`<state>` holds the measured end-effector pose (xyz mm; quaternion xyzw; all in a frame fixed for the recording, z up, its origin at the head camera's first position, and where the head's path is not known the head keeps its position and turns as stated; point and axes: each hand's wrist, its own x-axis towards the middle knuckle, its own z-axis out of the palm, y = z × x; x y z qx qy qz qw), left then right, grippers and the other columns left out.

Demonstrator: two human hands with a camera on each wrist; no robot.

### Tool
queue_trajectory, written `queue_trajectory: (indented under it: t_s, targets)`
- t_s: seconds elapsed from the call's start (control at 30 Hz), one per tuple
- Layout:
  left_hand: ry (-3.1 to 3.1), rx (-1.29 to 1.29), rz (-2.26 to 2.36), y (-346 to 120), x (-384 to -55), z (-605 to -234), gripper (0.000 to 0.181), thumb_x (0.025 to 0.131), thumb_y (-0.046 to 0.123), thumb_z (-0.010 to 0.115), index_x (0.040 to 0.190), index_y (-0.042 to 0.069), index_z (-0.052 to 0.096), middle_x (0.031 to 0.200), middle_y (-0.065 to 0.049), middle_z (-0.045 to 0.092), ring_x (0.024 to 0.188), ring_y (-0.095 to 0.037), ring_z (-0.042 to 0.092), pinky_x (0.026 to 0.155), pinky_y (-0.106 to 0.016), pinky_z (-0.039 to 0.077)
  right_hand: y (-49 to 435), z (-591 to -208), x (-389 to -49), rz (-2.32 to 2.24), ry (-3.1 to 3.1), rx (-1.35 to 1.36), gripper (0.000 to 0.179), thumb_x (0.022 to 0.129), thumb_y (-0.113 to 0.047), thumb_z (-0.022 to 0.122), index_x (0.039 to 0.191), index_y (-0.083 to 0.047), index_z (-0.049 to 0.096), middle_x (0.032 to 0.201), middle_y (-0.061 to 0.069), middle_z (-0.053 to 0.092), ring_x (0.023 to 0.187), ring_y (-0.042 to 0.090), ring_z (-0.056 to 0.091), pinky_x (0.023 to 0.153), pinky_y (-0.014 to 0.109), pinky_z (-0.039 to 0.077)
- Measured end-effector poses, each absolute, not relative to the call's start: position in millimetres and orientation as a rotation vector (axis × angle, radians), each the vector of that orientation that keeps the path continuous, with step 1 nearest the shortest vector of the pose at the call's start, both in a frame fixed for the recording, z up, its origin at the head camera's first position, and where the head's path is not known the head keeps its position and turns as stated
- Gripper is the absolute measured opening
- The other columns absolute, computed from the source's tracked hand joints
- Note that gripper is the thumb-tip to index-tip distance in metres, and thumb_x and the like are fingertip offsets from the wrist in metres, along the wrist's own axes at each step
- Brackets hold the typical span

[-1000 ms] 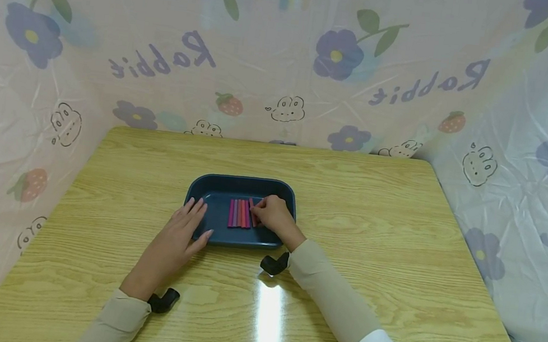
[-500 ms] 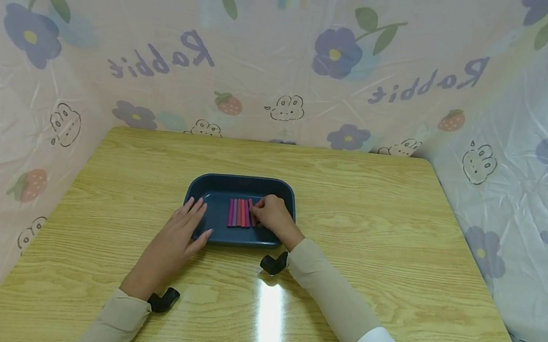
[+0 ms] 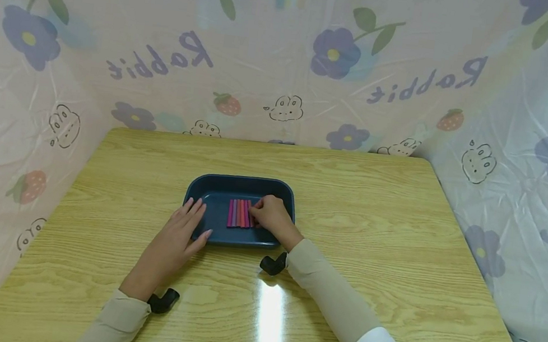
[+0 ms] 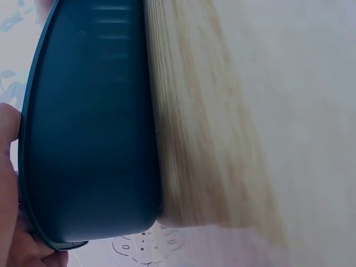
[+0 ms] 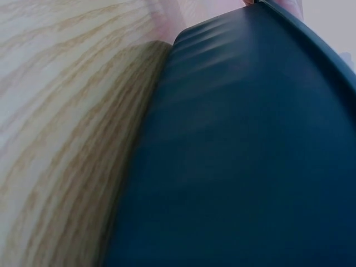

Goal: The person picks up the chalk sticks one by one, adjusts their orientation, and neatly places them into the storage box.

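Observation:
A dark blue rectangular tray (image 3: 216, 215) with raised sides stands on the table. Inside it, several slim pink, purple and red sticks (image 3: 239, 214) lie side by side in a row. My right hand (image 3: 273, 216) reaches over the tray's right part, and its thumb and fingers pinch a reddish stick at the row's right end, mostly covered by the hand. My left hand (image 3: 175, 236) rests on the tray's left rim with its fingers fairly straight. In the left wrist view, fingers (image 4: 8, 172) lie along the rim; the right wrist view shows mainly the tray's outer wall (image 5: 233, 144).
The wood-grain table (image 3: 375, 222) extends around the tray. Behind it and at both sides hangs a printed curtain (image 3: 267, 52). A black wrist fitting (image 3: 272, 264) sits near the tray's front edge, and another black fitting (image 3: 164, 300) is at the left wrist.
The reddish stick at the right end has turned from slightly tilted to nearly parallel with the row, the right hand still at it. The left hand and tray stay put.

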<state>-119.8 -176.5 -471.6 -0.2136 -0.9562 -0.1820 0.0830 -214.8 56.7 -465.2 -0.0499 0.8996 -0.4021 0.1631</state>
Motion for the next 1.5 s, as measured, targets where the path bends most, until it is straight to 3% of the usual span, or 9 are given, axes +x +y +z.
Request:
queue_trajectory:
  t_s: [0.93,1.17,1.33,1.5]
  targets:
    - [-2.850,-0.629,-0.554,-178.2,-118.7,-473.7,0.066,0.095,0.040,0.050,0.146,0.005,0.028,0.151,-0.011,0.025,0.141,-0.023,0.010,0.111,-0.044,0.015,55.5,-463.8,-212.2,-1.169,2.569,-0.161,0.026,0.093,-0.022,0.057,0.082,-0.003,0.069,0.070,0.004,0.065,0.057,0.015,0.065,0.051,0.024,0.051]
    - [-2.866,-0.633,-0.543,-176.6,-120.0,-472.1,0.066,0.095,0.039,0.051,0.146,0.005,0.028,0.151,-0.011,0.024,0.139,-0.028,0.016,0.111,-0.044,0.014,56.9,-463.9,-213.2,-1.176,2.590,-0.173,0.027,0.094,-0.022,0.055,0.081,-0.003,0.069,0.070,0.005,0.066,0.057,0.015,0.065,0.050,0.024,0.051]
    - [-2.929,-0.640,-0.545,-175.0,-123.1,-465.0,0.065,0.095,0.039,0.051,0.145,0.002,0.031,0.150,-0.014,0.026,0.138,-0.030,0.019,0.109,-0.049,0.018,58.8,-465.5,-213.4,-1.221,2.681,-0.248,0.026,0.094,-0.025,0.054,0.084,-0.006,0.069,0.067,0.002,0.064,0.053,0.014,0.061,0.048,0.025,0.049]
    - [-2.927,-0.594,-0.570,-176.2,-125.8,-448.5,0.064,0.096,0.042,0.047,0.145,0.004,0.030,0.149,-0.014,0.028,0.131,-0.032,0.034,0.097,-0.050,0.037,65.0,-463.5,-215.8,-1.302,2.812,-0.441,0.028,0.096,-0.033,0.052,0.094,-0.010,0.068,0.072,-0.003,0.061,0.058,0.011,0.053,0.054,0.026,0.046]
